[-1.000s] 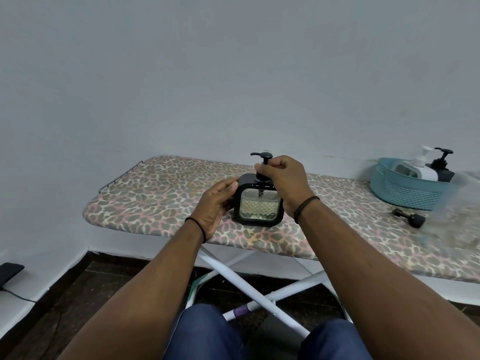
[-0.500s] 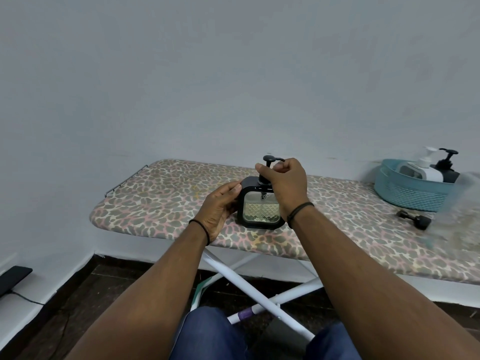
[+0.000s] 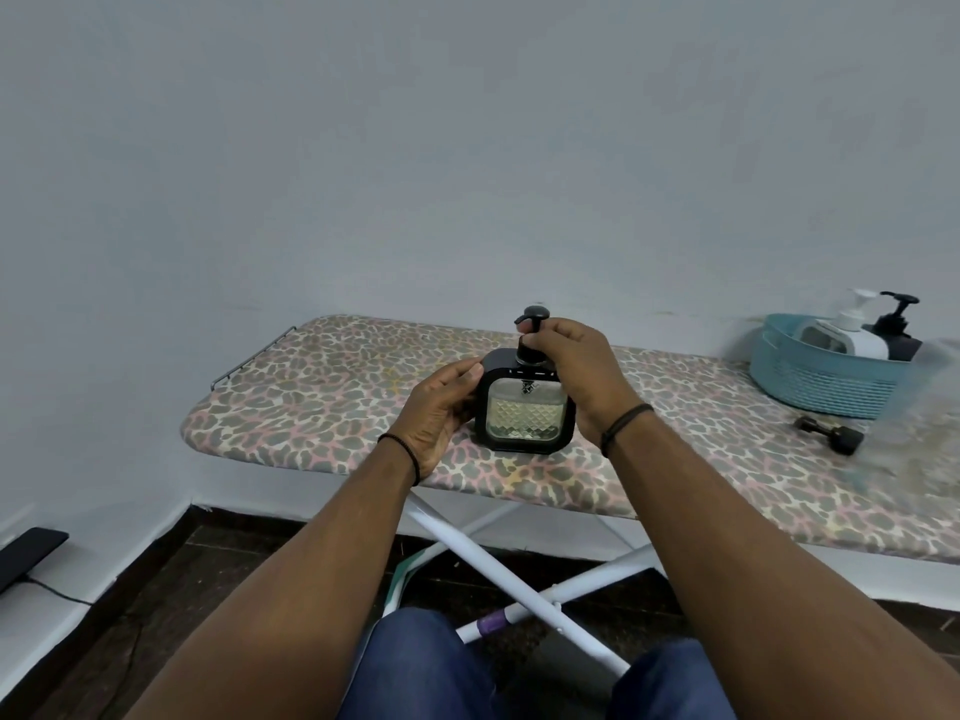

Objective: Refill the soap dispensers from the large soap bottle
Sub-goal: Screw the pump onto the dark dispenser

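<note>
We've only got one view, a wide-angle cam on the person's head, looking forward and a bit down. Both forearms run up from the bottom edge to the board (image 3: 322, 402) in the middle, pretty near. Wall fills the top half, floor and knees sit along the bottom.

- Left hand (image 3: 441, 407) reaches forward, palm turned inward, thumb and fingers curled against the side of the soap dispenser (image 3: 524, 407).
- Right hand (image 3: 576, 366) sits higher, fingers curled round the pump neck; the exact pinch seems hidden by the knuckles.
- Both forearms are extended forward, a dark band on each wrist.
</note>
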